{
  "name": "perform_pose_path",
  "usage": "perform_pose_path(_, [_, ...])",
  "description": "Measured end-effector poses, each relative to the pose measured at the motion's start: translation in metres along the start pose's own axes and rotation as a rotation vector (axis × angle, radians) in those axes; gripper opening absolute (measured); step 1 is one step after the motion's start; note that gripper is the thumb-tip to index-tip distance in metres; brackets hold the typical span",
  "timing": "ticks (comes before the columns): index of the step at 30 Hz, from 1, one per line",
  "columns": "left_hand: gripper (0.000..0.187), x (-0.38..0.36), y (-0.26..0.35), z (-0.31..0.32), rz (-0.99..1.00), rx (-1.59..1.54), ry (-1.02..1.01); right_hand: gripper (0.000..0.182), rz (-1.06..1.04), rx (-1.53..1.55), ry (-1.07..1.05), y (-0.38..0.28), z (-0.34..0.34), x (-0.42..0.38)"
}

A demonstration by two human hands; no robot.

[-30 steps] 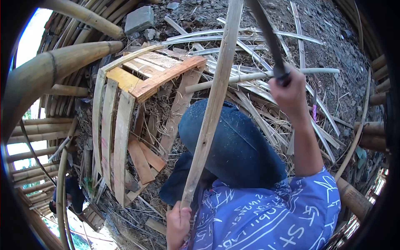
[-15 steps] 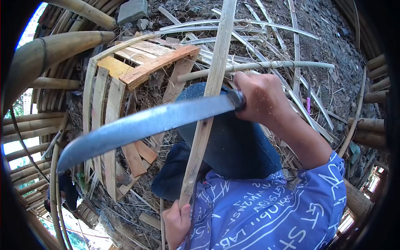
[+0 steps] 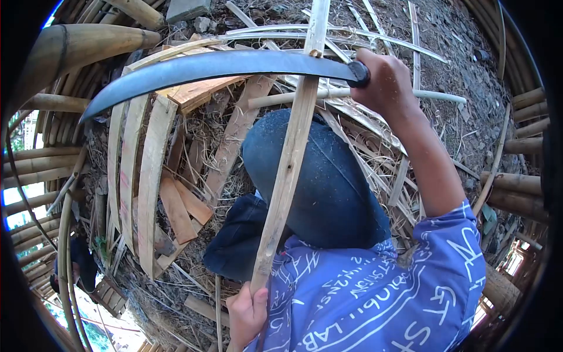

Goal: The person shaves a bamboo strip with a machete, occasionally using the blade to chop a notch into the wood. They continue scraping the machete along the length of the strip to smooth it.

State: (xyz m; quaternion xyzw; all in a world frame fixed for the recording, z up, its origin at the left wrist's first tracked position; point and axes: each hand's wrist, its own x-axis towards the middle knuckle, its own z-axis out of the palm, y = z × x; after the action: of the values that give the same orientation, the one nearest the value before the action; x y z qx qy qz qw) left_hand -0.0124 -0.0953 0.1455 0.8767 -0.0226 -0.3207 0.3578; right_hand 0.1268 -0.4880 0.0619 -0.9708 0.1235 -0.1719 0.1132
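Observation:
My right hand (image 3: 384, 79) is closed round the dark handle of a machete (image 3: 217, 66). Its long curved blade points left and crosses over a bamboo strip (image 3: 290, 158) near the strip's far end. Around the lower end of that strip my left hand (image 3: 247, 311) is wrapped, thumb on top, close to my body. The strip runs up and away from me, passing over my bent knee (image 3: 272, 141) in dark trousers. A small notch shows on the strip just above the blade.
A wooden crate (image 3: 158, 176) with slatted sides lies to the left, small wood pieces beside it. Split bamboo strips (image 3: 393, 41) and curly shavings cover the ground ahead. Thick bamboo poles (image 3: 88, 47) stand at the left, more poles (image 3: 519, 188) at the right. Another person (image 3: 82, 264) is at the lower left.
My right hand has moved forward along the bamboo strip, carrying the machete from above my knee toward the strip's far end. My left hand keeps its hold on the strip's lower end.

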Motion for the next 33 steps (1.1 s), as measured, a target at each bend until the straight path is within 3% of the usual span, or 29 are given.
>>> perform_pose_path(13, [0.034, -0.001, 0.004, 0.0, -0.019, 0.001, 0.038, 0.013, 0.006, -0.05, 0.052, 0.025, 0.011, 0.026])
perform_pose_path(17, [0.03, -0.008, 0.01, 0.0, 0.039, 0.067, 0.09, 0.014, 0.123, -0.053, 0.01, 0.034, 0.011, 0.039])
perform_pose_path(21, [0.031, -0.012, 0.001, 0.001, 0.033, 0.109, 0.111, 0.016, 0.051, -0.087, 0.045, 0.04, 0.014, 0.044])
perform_pose_path(30, [0.028, -0.034, -0.024, -0.01, 0.032, 0.166, 0.143, 0.013, 0.144, -0.125, 0.114, 0.062, 0.015, 0.064])
perform_pose_path(32, [0.027, -0.041, -0.025, -0.016, -0.205, 0.127, 0.029, 0.012, 0.095, -0.089, 0.141, 0.063, 0.015, 0.069])
perform_pose_path(33, [0.027, -0.044, -0.027, -0.013, -0.088, 0.217, 0.089, 0.012, 0.088, -0.091, 0.124, 0.059, 0.016, 0.069])
